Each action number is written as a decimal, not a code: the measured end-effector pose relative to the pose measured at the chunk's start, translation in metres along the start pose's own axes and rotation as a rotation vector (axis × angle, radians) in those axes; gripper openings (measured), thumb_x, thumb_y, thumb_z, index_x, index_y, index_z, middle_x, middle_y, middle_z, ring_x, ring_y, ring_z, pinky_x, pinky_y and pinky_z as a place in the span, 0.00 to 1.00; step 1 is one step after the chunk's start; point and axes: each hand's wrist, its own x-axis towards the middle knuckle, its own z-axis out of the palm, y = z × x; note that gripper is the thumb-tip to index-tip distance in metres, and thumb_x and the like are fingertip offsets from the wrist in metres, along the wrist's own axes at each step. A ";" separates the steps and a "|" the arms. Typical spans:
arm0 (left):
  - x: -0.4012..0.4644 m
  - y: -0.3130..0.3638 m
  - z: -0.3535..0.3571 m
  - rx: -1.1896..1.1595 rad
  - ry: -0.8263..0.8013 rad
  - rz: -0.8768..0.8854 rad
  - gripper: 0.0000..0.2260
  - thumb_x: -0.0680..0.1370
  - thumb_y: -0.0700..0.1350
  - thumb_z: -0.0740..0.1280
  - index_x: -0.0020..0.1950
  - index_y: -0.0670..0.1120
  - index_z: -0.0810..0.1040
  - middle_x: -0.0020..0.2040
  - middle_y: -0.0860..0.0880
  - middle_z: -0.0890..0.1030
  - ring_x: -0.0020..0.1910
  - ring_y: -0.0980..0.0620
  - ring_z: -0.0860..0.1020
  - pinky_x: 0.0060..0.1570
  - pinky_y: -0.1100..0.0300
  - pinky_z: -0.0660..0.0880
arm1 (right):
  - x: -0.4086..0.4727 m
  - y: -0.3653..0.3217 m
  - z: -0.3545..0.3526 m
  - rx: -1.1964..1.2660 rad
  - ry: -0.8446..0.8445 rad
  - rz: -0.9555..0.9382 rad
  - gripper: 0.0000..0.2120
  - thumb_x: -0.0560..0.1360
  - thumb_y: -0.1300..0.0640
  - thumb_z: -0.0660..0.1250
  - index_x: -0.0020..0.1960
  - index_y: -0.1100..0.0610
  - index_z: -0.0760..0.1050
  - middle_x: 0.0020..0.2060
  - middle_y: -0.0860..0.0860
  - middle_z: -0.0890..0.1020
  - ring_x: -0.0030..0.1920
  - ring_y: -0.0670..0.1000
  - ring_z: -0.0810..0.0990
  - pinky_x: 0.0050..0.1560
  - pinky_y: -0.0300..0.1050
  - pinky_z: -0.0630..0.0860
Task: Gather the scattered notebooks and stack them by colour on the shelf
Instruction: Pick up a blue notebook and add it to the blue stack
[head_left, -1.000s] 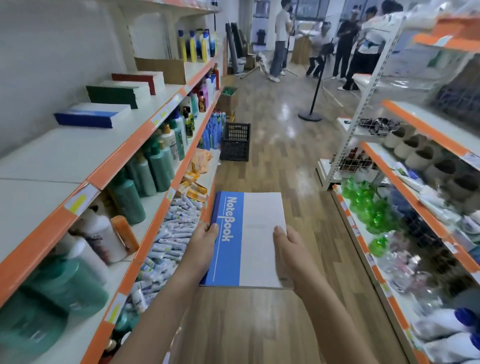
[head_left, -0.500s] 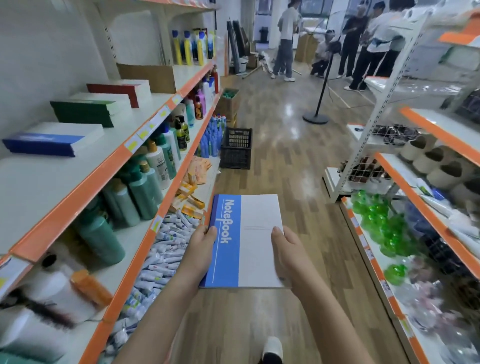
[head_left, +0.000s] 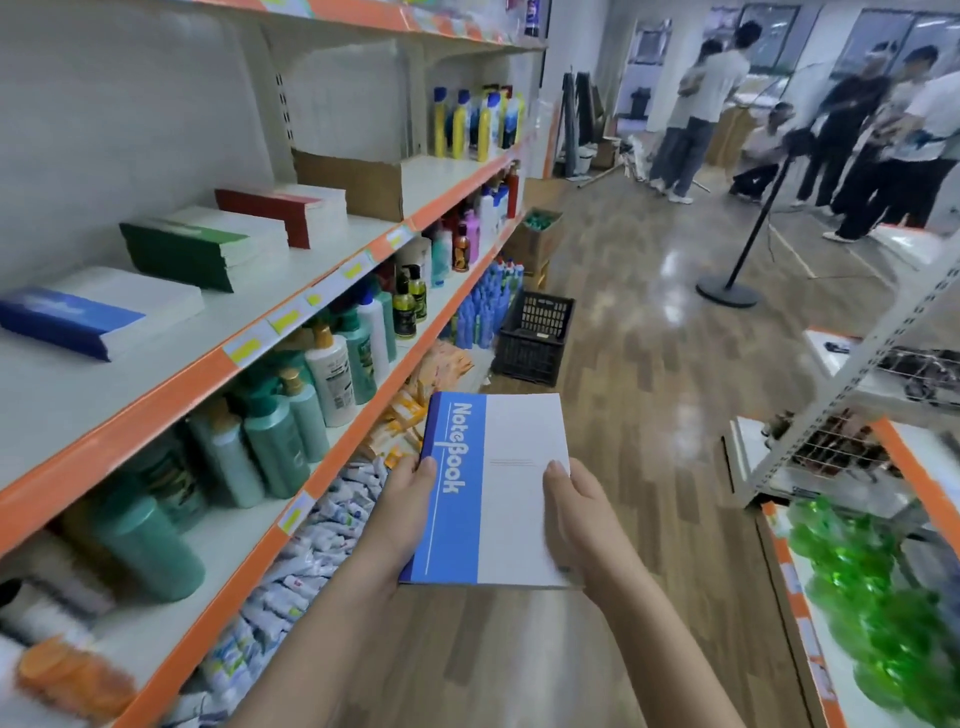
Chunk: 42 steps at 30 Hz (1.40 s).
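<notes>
shop aisle: glossy wood floor (head_left: 649, 364), white wall (head_left: 130, 104), black crate (head_left: 535, 338).

Blue-and-white notebook (head_left: 493, 488); blue stack (head_left: 98, 317), green stack (head_left: 202, 249), red stack (head_left: 283, 210); orange-edged shelf (head_left: 171, 384)

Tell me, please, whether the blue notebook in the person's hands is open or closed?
Closed: the blue notebook shows its whole front cover, lying flat, gripped at its edges by the left hand and right hand.

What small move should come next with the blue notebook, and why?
Probably carry the blue notebook, held by left hand and right hand, up and left onto the blue stack. The green stack and red stack lie farther along that shelf.
</notes>
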 end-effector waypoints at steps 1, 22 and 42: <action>0.007 0.002 0.002 0.002 0.021 0.003 0.10 0.83 0.50 0.56 0.48 0.46 0.73 0.40 0.48 0.83 0.35 0.51 0.83 0.30 0.59 0.76 | 0.010 -0.003 0.000 -0.006 -0.018 -0.005 0.13 0.82 0.51 0.52 0.57 0.54 0.72 0.52 0.49 0.81 0.53 0.49 0.79 0.49 0.44 0.73; 0.168 0.087 -0.123 0.004 0.631 0.082 0.10 0.83 0.48 0.56 0.45 0.49 0.73 0.44 0.47 0.82 0.40 0.50 0.80 0.38 0.57 0.74 | 0.228 -0.108 0.180 -0.184 -0.493 -0.131 0.10 0.81 0.48 0.55 0.57 0.49 0.72 0.55 0.49 0.78 0.56 0.51 0.77 0.56 0.47 0.72; 0.181 0.119 -0.230 -0.148 1.211 0.028 0.09 0.83 0.47 0.56 0.45 0.48 0.72 0.45 0.48 0.80 0.42 0.50 0.78 0.42 0.60 0.74 | 0.275 -0.171 0.361 -0.281 -1.064 -0.234 0.13 0.82 0.51 0.53 0.54 0.56 0.74 0.46 0.48 0.79 0.44 0.45 0.77 0.39 0.38 0.70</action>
